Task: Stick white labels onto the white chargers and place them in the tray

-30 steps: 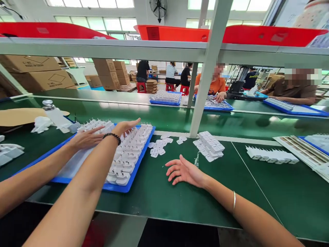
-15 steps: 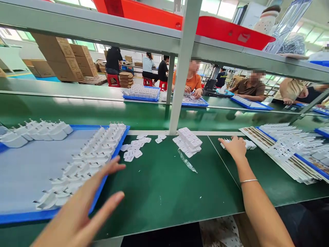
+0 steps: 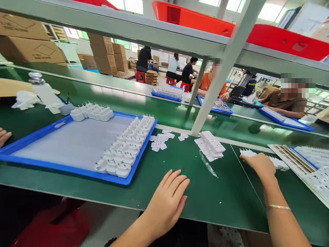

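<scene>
Our left hand (image 3: 167, 202) hung open over the bench (image 3: 228, 195); our right hand (image 3: 262, 166) touched the plugs (image 3: 280, 164) there near the boards (image 3: 295, 163), its grip unclear. We judged them light, stiff, best pinched below the prongs (image 3: 247, 150).

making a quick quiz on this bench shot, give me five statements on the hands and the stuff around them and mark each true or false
1. The right hand is at a row of white pronged pieces. True.
2. The left hand is inside the blue tray. False: it is over the near part of the green table, right of the tray.
3. The silver bangle is on the same arm as the right hand. True.
4. The clear plastic strip lies in the tray. False: it lies on the table, near the stacked white squares.
5. The loose white cards lie between the tray and those stacked squares. True.
</scene>
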The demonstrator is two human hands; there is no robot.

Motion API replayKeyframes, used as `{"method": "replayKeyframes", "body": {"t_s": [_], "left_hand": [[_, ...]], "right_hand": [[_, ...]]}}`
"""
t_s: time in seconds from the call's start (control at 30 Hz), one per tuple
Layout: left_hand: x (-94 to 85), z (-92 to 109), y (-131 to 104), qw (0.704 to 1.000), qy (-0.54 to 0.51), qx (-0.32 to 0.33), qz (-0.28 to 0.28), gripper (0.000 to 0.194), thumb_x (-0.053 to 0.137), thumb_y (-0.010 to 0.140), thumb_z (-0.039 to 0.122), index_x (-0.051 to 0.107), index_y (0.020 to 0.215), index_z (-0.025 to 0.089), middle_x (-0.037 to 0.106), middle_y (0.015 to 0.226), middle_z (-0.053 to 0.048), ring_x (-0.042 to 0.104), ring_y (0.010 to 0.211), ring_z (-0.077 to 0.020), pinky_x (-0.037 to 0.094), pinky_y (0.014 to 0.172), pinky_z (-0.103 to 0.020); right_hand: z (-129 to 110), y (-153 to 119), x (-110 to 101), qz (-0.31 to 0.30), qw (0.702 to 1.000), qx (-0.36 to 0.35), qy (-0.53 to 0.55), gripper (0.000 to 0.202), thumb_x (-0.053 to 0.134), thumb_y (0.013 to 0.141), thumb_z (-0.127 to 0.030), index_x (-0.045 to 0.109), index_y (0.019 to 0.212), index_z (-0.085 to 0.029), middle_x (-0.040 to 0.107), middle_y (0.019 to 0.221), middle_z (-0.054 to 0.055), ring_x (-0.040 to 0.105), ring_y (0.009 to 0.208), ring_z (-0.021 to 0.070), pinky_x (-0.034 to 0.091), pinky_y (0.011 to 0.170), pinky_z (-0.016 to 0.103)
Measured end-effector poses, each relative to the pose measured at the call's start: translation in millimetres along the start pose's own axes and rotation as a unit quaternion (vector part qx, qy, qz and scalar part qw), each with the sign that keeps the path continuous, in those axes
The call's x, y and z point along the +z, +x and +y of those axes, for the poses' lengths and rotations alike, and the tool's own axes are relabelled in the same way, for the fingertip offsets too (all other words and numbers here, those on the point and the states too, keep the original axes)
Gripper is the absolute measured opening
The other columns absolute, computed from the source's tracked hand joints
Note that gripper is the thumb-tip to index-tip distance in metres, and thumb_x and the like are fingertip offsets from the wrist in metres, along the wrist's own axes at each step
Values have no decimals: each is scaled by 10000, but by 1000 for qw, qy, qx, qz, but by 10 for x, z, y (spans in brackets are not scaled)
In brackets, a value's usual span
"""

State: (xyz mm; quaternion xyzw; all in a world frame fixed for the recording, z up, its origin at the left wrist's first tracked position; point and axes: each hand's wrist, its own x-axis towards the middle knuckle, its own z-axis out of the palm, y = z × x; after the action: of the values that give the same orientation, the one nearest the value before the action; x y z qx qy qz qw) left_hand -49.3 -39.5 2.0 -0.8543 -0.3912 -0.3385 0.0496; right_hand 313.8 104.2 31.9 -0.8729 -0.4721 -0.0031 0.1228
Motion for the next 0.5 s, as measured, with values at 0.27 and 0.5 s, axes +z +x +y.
{"method": "replayKeyframes", "body": {"t_s": [0.27,0.5], "left_hand": [[183,-82,130,994,113,6,-7,515,437,913,142,433,1424,88,509,1455,-172,469,1340,-371,426,1059,-565],[84,-392,-152,986,-118,-111,33,414,480,882,130,582,1283,137,663,1267,-168,656,1132,-278,563,933,-407]], "right_hand": [[-1201,-1691,-257,-193,863,-454,108,173,594,744,-298,556,870,-186,639,875,81,609,782,234,439,673,321],[-1629,-1917,-266,-356,797,-467,142,221,708,687,-321,580,813,-192,662,825,48,593,713,210,413,572,290]]}}
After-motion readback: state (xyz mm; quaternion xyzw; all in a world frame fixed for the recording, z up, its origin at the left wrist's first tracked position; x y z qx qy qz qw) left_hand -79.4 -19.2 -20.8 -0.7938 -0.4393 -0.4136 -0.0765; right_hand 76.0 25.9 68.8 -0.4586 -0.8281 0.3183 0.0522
